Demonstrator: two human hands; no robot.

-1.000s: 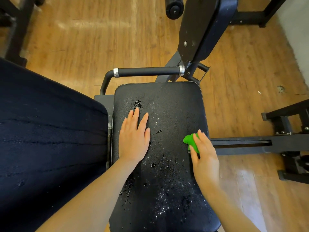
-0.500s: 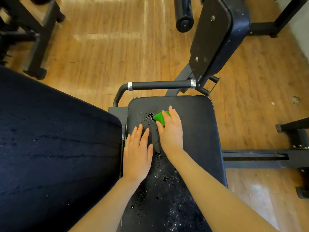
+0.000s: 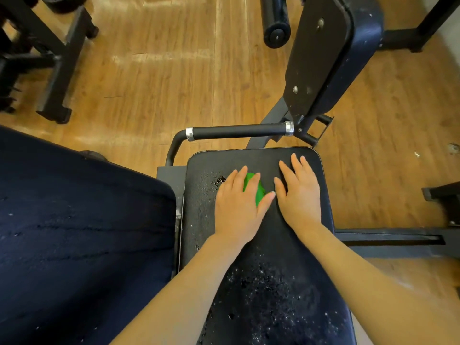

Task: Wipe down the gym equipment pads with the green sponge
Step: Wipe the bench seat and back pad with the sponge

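A black seat pad speckled with white droplets and flecks fills the lower middle of the head view. The green sponge lies on its far part. My left hand lies flat over the sponge and presses it down, with the sponge showing between index finger and thumb. My right hand rests flat on the pad just right of the sponge, fingers straight, holding nothing. A large dark blue pad sits to the left.
A black handle bar runs across just beyond the seat pad. An upright back pad and a foam roller stand beyond it. Black machine frames stand at far left; a steel rail runs right. Wooden floor surrounds.
The sponge has passed from my right hand to my left hand. My right hand moved right and now lies flat on the pad. My left hand moved up onto the sponge.
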